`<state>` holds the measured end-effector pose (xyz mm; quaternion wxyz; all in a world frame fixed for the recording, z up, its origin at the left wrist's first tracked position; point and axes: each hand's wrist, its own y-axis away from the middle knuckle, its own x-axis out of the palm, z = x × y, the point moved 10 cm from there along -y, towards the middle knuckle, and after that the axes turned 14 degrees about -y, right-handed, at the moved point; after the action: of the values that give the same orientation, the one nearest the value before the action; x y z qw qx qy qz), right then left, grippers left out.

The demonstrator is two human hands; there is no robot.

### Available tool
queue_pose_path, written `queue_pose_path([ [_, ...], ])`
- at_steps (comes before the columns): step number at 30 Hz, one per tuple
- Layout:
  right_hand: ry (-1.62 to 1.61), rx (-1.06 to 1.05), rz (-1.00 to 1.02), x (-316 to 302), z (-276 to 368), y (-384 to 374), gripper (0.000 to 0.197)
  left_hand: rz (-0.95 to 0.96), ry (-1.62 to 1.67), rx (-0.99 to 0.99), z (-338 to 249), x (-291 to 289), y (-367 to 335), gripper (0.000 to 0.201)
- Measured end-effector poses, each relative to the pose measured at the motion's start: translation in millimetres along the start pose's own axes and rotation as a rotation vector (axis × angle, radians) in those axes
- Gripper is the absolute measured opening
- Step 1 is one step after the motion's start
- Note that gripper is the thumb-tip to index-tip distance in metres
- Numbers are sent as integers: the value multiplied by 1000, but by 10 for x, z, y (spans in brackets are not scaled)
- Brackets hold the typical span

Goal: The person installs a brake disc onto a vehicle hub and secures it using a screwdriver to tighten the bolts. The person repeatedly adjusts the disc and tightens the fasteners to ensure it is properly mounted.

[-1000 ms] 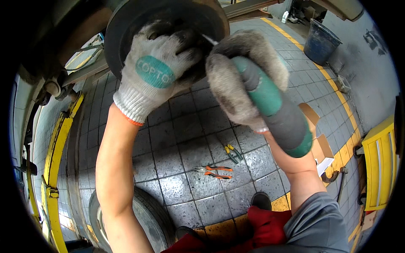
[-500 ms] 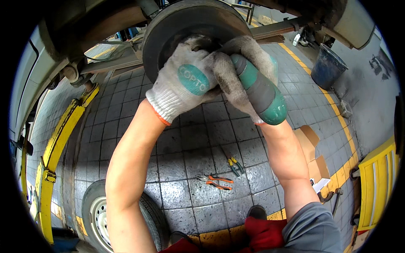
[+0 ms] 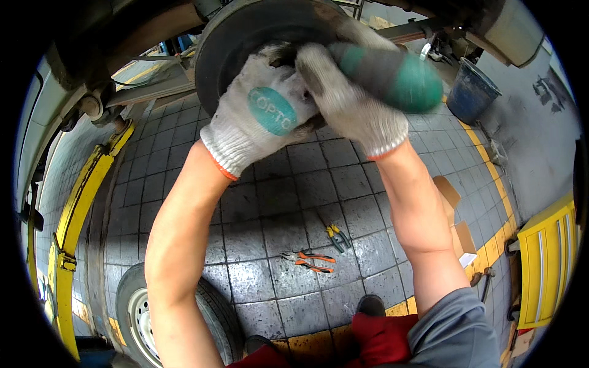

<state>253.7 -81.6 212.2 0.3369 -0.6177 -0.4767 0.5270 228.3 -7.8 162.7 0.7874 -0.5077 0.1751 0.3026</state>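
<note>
Both my hands wear white knitted gloves, smudged dark at the fingers, and work close together before a dark brake drum (image 3: pixel 215 46). My right hand (image 3: pixel 346 101) is closed round a screwdriver (image 3: pixel 392 73) with a thick green-and-grey handle; its rounded end points right and looks blurred, and its shaft is hidden. My left hand (image 3: pixel 264 101) has its fingers curled at the drum's centre, right beside the right hand. What those fingers grip is hidden behind the glove.
Two pairs of pliers, one orange-handled (image 3: pixel 314 262) and one yellow-and-green (image 3: pixel 338 238), lie on the tiles. A wheel (image 3: pixel 138 319) lies lower left, near a yellow lift arm (image 3: pixel 83 196). At right are a dark bucket (image 3: pixel 471 92), an open carton (image 3: pixel 464 242) and a yellow drawer cabinet (image 3: pixel 545 264).
The screwdriver's handle end has swung up and to the right, from slanting downward to nearly level. My right wrist has turned with it. My left hand stays at the drum.
</note>
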Motion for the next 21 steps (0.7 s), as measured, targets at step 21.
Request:
queue_pose_path([
  [21,276,397,-68,-807,-405,1226,53,529,229,316,324,384,84,42],
])
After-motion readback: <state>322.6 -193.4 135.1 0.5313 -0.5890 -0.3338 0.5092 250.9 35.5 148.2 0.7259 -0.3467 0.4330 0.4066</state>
